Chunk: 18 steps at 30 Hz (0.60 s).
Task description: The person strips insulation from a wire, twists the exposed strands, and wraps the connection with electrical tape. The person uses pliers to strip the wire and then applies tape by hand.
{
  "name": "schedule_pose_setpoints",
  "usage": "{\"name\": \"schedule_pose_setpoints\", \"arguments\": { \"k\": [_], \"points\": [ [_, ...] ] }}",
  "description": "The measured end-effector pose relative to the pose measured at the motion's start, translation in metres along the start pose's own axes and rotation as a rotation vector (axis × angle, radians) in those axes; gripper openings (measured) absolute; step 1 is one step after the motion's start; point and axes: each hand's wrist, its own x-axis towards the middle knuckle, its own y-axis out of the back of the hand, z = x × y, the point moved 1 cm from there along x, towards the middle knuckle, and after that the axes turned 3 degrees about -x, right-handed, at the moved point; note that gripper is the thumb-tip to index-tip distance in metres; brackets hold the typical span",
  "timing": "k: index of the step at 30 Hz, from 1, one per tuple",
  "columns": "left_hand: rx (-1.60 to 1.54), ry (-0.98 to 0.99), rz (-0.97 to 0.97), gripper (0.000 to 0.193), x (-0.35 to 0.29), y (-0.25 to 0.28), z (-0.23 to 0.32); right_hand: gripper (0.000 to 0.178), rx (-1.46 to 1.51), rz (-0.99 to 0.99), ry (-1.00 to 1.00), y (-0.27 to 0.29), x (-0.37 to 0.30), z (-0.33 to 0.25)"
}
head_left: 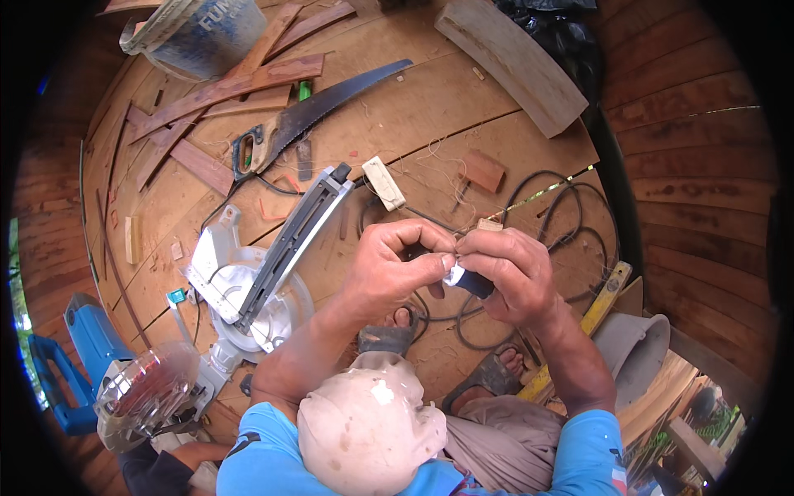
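Observation:
Both my hands meet in front of my body above the plywood floor. My right hand (511, 271) is closed around a small dark cylinder with a white end (473, 282), whose exact kind I cannot make out. Against it, my left hand (403, 263) is closed in a pinch, thumb and fingertips touching those of the right hand. Whatever lies between the left fingertips is too small or hidden to name. A white block-shaped object (384, 183) lies on the floor beyond my left hand, and a reddish wooden block (482, 169) lies beyond my right.
At left stands a mitre saw (240, 289) with a blue handle. A handsaw (331, 103) lies near reddish wood strips (223, 93) and a bucket (203, 37). Black cable (571, 223) coils at right, near a yellow level (608, 296) and grey bucket (633, 351). Another person's arm (198, 453) shows lower left.

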Motion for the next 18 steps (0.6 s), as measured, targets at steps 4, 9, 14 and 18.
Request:
{"name": "schedule_pose_setpoints", "arguments": {
  "k": [4, 9, 14, 18],
  "points": [
    [0.253, -0.179, 0.026, 0.009, -0.002, -0.005, 0.002, 0.037, 0.144, 0.054, -0.122, -0.006, -0.003, -0.001],
    [0.484, -0.371, 0.019, 0.011, 0.0, -0.006, 0.003, 0.032, 0.275, 0.044, -0.284, -0.006, -0.009, -0.002],
    [0.643, -0.551, 0.074, 0.014, 0.001, -0.011, -0.001, 0.024, 0.485, 0.11, -0.455, -0.011, -0.016, -0.001],
    [0.637, -0.632, 0.139, 0.016, 0.001, -0.015, -0.003, 0.015, 0.703, 0.159, -0.581, -0.014, -0.019, -0.003]
  ]
}}
